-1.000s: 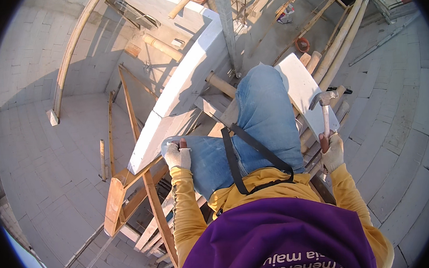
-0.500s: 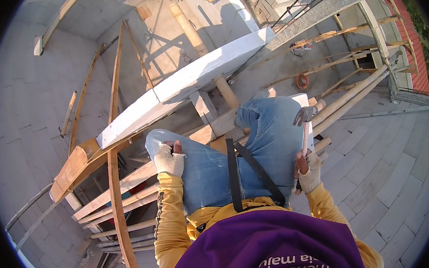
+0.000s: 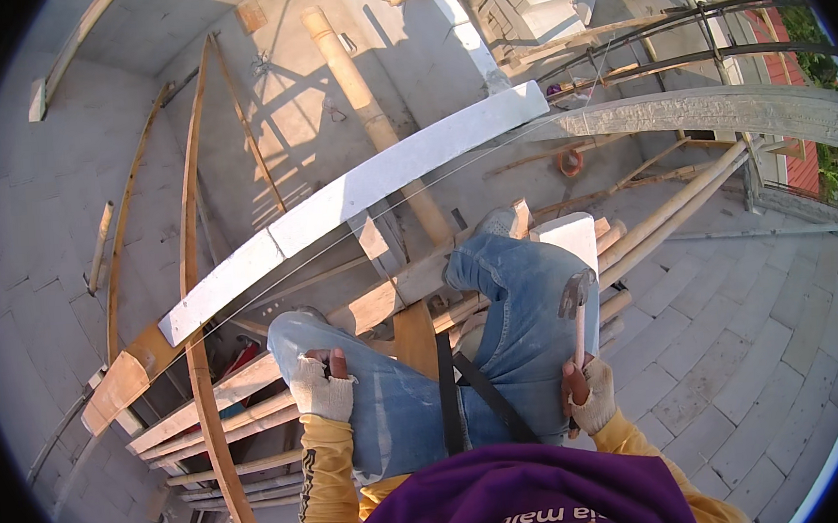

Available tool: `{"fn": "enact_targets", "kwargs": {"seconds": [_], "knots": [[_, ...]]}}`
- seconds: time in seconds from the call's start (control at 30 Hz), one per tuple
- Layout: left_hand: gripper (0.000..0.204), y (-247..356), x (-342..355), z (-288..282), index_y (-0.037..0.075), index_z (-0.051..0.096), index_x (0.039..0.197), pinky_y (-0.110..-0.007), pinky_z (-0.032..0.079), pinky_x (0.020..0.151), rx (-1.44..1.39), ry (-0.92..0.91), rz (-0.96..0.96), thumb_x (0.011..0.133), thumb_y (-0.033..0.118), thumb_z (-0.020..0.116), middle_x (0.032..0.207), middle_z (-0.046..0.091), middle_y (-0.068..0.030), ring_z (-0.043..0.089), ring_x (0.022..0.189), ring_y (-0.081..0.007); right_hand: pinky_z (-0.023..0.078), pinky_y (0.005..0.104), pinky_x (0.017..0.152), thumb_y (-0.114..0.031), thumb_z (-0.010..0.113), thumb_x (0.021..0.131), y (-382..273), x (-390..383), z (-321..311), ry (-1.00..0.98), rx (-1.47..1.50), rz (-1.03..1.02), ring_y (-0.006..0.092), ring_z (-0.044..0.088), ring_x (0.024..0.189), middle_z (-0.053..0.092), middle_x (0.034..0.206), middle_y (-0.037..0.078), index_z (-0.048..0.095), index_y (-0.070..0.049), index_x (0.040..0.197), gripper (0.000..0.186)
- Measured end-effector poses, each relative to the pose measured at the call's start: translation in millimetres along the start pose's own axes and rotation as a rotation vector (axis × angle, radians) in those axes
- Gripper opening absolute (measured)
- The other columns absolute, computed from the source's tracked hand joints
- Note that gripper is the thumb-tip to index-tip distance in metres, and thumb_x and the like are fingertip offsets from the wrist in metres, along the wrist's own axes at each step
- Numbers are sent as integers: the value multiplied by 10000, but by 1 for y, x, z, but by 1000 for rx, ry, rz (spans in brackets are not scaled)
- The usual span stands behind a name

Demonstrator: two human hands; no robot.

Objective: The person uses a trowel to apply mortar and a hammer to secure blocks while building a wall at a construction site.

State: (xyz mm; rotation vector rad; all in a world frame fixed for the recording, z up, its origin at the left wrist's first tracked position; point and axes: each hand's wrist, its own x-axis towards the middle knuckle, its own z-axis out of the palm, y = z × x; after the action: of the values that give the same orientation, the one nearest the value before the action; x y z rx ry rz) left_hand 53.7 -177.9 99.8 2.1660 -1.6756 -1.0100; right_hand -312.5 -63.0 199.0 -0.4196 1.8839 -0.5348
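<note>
My right hand (image 3: 592, 395), in a pale fingerless work glove, is closed round the handle of a claw hammer (image 3: 580, 323). The hammer stands head up over my right thigh, its dark metal head (image 3: 574, 292) away from me. My left hand (image 3: 323, 385), gloved the same way, rests on my left thigh near the knee with fingers curled in; whatever they may hold is hidden. Beyond my knees runs a row of white blocks (image 3: 365, 185), with a thin string (image 3: 414, 186) stretched along its near side. A wooden board (image 3: 117, 389) sits at the row's left end.
I sit astride timber beams (image 3: 242, 376) and bamboo poles (image 3: 673, 215), high above a floor (image 3: 329, 93) far below. A long wooden plank (image 3: 194, 306) stands at my left. Steel bars (image 3: 751, 7) and a grey concrete beam (image 3: 719, 109) lie at the upper right.
The view has shifted, bringing the white block row's top and the string into clearer sight. My right hand and hammer appear slightly lower and further left. My left hand stays on my thigh.
</note>
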Motion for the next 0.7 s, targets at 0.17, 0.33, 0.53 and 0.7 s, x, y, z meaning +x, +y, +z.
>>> {"fn": "enact_targets", "kwargs": {"seconds": [0.17,0.33,0.53,0.7], "knots": [[234,7,6,4,12,666,857,-406,506,662,-39,-68,-85,942,230,661,741,658,-154,644,691,-296,403,265,414,-389,605,986,-23,2,0,8,-75,102,88,490,453,517,608,-15,560,-38,900,364],[235,0,11,10,5,670,853,-407,507,673,-17,-113,-77,930,227,667,743,667,-167,654,702,-306,411,280,438,-369,599,991,-33,-1,0,15,-68,126,104,508,471,535,617,-4,568,-36,898,347],[245,-1,26,10,6,676,853,-415,493,667,-19,-131,-75,932,238,664,734,660,-165,636,682,-312,446,363,545,-344,597,986,-10,-2,3,104,-258,-62,193,583,568,538,601,61,586,-9,860,358],[296,16,49,19,-7,661,834,-396,467,638,42,-96,109,957,262,651,696,627,-131,571,632,-250,468,388,499,-353,564,999,32,-1,-1,221,-206,-297,265,604,534,576,635,122,588,8,914,371]]}}
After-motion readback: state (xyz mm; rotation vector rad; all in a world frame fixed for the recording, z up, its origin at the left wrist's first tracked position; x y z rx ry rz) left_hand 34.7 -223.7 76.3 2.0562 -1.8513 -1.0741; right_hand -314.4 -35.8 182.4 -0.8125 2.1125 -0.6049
